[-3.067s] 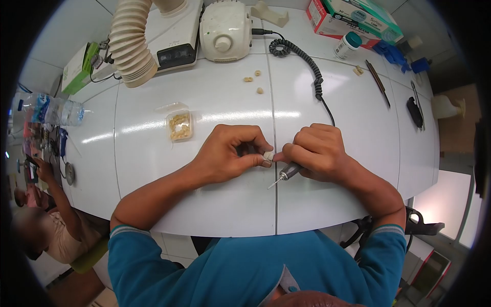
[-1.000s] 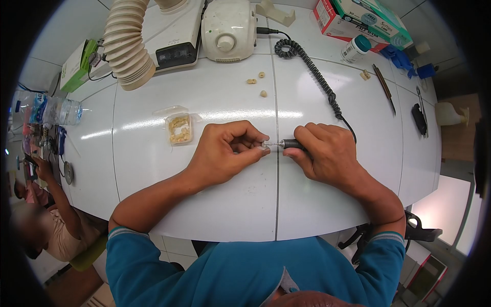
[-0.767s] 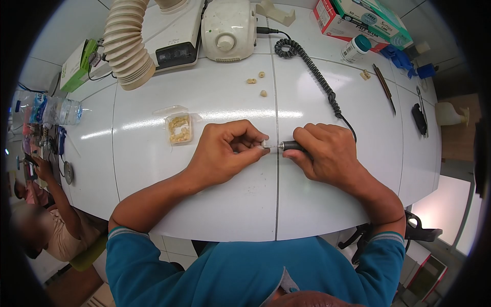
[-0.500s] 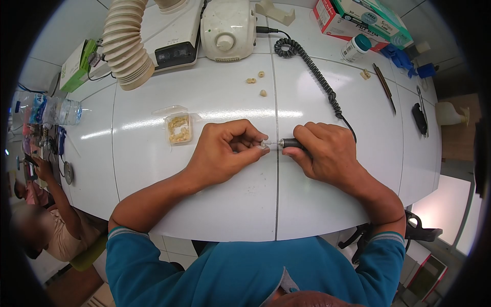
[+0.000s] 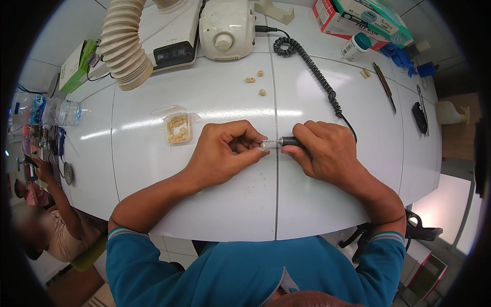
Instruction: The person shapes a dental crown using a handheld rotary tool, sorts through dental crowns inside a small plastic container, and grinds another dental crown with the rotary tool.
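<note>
My left hand (image 5: 220, 151) is closed, with thumb and fingertips pinching a tiny whitish tooth-like piece (image 5: 264, 145). Its exact shape is partly covered by the fingers. Wrapped around a dark-gripped rotary handpiece (image 5: 289, 141) is my right hand (image 5: 327, 153). The handpiece lies level, and its thin metal bur (image 5: 273, 141) points left, meeting or nearly meeting the piece. Faint white dust (image 5: 251, 189) lies on the table below. Beyond my hands sit a few loose tooth-coloured pieces (image 5: 262, 92). A small clear plastic box (image 5: 191, 130) left of my left hand contains several more.
A coiled black cord (image 5: 312, 62) runs to a cream control unit (image 5: 225, 30) at the back. A ribbed suction hose (image 5: 125, 48) hangs back left. Boxes (image 5: 358, 23), a white bottle (image 5: 355, 47) and a brown pen-like tool (image 5: 384, 87) lie right. Another person (image 5: 66, 225) sits at left.
Both hands stay almost in place. The small piece has turned slightly between my left fingertips, and the handpiece has shifted very little.
</note>
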